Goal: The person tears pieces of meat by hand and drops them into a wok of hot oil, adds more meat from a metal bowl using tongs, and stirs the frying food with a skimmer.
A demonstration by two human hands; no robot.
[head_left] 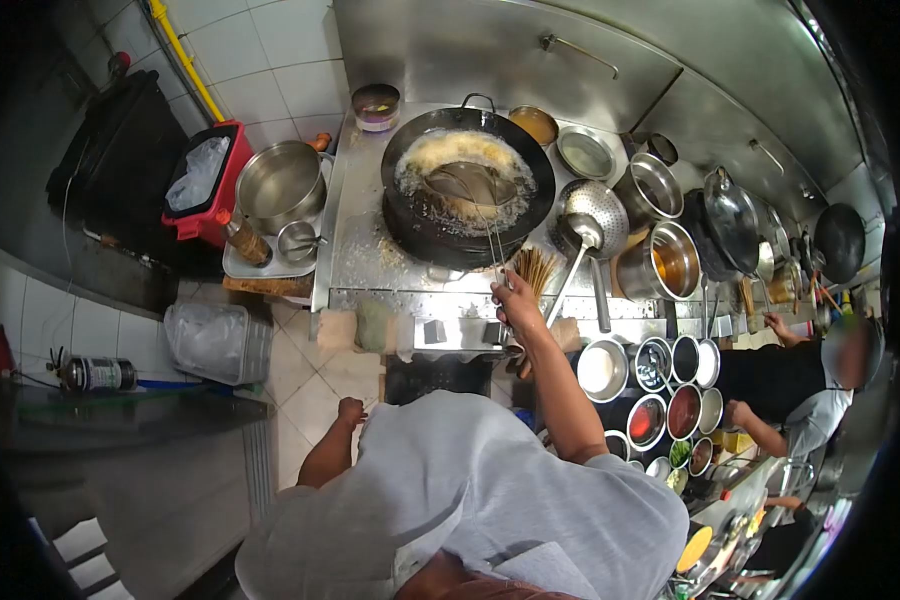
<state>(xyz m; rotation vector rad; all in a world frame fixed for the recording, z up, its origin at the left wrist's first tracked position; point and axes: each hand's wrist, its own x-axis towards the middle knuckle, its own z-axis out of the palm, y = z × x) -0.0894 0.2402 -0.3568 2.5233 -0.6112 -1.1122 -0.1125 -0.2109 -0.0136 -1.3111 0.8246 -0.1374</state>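
Observation:
My right hand (pixel 515 303) is closed around the long wire handle of a skimmer (pixel 494 240), which reaches into a black wok (pixel 398 225). Pale foam and bubbling oil (pixel 460 150) fill much of the wok, and the skimmer's round head sits in it. Just beside that hand is a bamboo wok brush (pixel 535 268). Low at my side, away from the stove, my left hand (pixel 351 411) is curled into a fist with nothing visible in it.
Right of the wok lie a perforated ladle (pixel 592 205) and metal pots (pixel 660 262). Several seasoning bowls (pixel 602 370) stand near my right arm. A steel pot (pixel 280 187) and a red bin (pixel 232 170) are at the left. A co-worker (pixel 770 385) stands at the right.

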